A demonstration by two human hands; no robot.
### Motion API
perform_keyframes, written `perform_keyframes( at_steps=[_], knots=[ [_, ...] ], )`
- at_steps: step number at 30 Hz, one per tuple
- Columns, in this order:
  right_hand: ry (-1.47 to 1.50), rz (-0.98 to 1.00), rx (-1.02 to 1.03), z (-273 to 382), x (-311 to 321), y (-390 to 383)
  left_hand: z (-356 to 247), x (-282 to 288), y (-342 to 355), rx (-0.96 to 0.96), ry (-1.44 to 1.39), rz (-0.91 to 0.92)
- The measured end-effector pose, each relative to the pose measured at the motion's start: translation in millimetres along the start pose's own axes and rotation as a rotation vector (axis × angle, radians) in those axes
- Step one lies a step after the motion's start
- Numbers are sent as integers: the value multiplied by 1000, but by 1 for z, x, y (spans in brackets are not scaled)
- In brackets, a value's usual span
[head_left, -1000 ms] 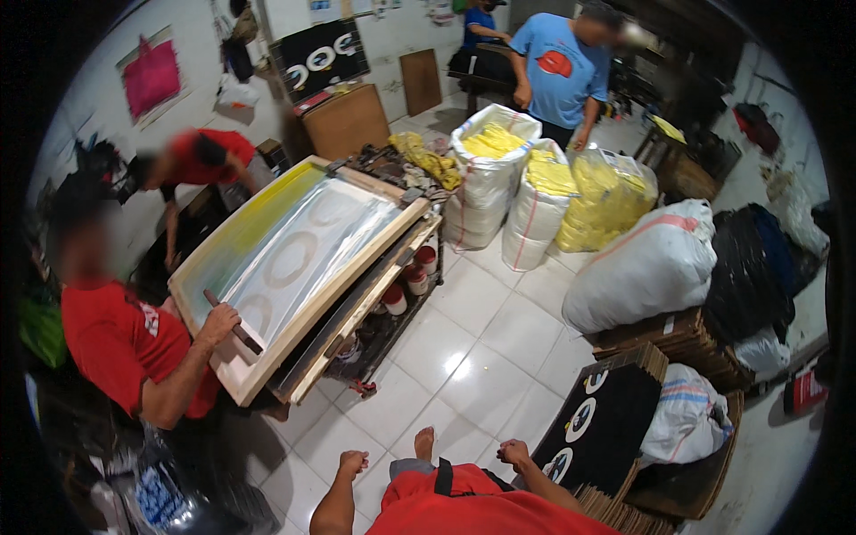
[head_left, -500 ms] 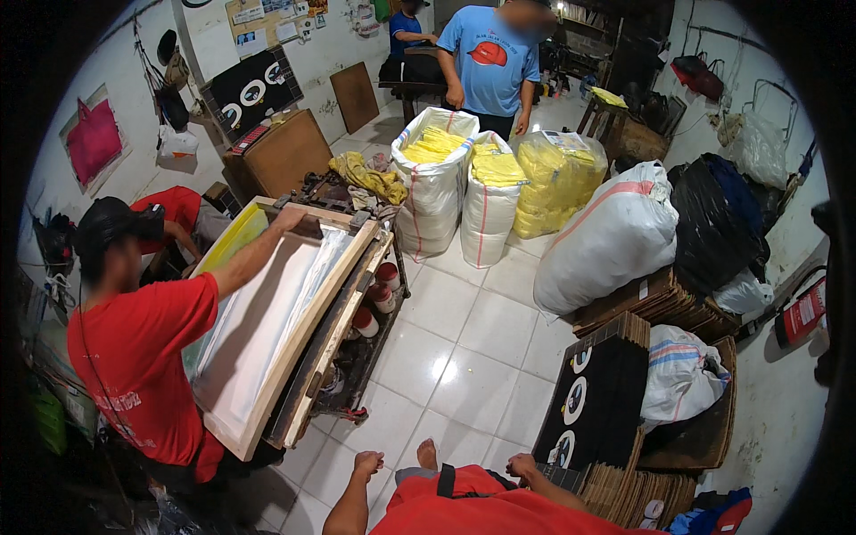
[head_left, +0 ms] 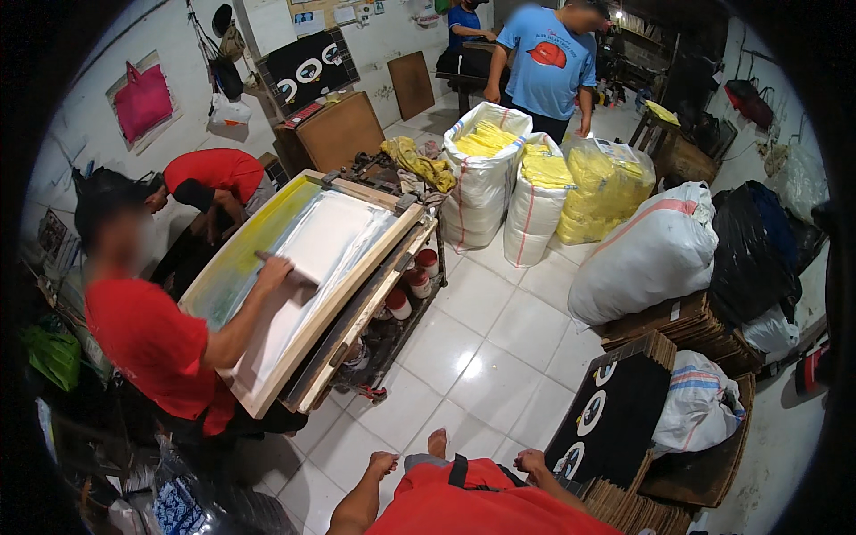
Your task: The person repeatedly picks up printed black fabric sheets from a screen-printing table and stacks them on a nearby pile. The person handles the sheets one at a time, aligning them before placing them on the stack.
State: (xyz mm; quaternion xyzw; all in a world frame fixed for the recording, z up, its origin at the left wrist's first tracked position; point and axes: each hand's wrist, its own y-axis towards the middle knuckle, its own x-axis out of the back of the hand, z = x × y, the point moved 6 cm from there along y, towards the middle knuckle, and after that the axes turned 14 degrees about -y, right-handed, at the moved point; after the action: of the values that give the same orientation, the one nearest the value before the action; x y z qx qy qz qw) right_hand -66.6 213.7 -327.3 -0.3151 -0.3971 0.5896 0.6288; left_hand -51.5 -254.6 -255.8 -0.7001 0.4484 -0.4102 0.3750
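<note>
My left hand [head_left: 383, 463] and my right hand [head_left: 530, 461] hang either side of my red-clad body, fingers curled, with nothing visible in them. My right hand is nearest a stack of cardboard boards [head_left: 613, 415] topped with black fabric bearing white ring designs. To the front left, a co-worker in red [head_left: 147, 339] leans over a wooden-framed printing screen [head_left: 218, 294] and grips a squeegee [head_left: 287, 272] on its white, wet-looking surface. The screen rests on a rack holding red-and-white tubs [head_left: 399, 304].
Sacks of yellow cloth [head_left: 473, 192], a tied white sack [head_left: 637, 254] and black bags [head_left: 749, 259] line the back and right. Another person in red [head_left: 214, 174] bends at left. A person in light blue [head_left: 544, 71] stands behind the sacks, another in dark blue [head_left: 464, 31] farther back.
The co-worker's arm reached to the screen's far end, then drew back to its middle with the squeegee. A white layer now covers the rings seen earlier. My hands stay low.
</note>
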Motion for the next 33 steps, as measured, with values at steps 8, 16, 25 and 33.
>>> perform_keyframes(
  at_steps=[8, 16, 25, 33],
  knots=[
    [-86, 7, 30, -2, 10, 17, 6, -3, -5, -5, 25, 8],
    [-221, 63, 9, -2, 10, 11, -45, 78, 18, -286, -499, -127],
    [-538, 257, 230, 121, -124, 3, -137, 229, 18, -461, -1001, -785],
    [-22, 807, 413, 386, -430, -44, -190, 253, -35, -448, -1217, -536]
  ],
)
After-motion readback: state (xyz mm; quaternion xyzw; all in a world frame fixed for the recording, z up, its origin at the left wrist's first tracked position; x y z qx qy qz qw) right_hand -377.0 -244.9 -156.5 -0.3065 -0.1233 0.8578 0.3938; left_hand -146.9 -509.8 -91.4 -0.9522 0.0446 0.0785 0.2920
